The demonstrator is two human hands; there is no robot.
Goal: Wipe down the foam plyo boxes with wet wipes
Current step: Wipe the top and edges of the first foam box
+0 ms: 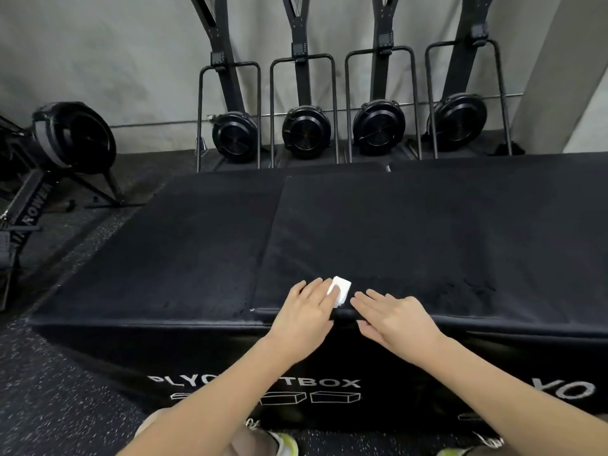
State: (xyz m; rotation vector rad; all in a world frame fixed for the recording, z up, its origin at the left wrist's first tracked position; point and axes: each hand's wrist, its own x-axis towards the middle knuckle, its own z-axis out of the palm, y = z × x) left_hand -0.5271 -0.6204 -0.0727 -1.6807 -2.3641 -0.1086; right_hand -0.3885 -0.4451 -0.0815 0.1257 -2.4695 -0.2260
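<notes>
Two black foam plyo boxes stand side by side in front of me, the left box point(171, 258) slightly lower than the right box point(411, 232). A folded white wet wipe point(342, 288) lies on the near edge of the right box's top. My left hand point(304, 312) presses flat on the wipe with straight fingers. My right hand point(393, 319) lies flat on the same near edge, just right of the wipe, fingers extended and holding nothing. White lettering point(322, 383) runs across the boxes' front face.
Several black ski-trainer machines point(306, 131) stand against the grey wall behind the boxes. A rowing machine point(65, 139) sits at the left on speckled rubber floor point(49, 390). My shoes point(286, 445) show below the box front.
</notes>
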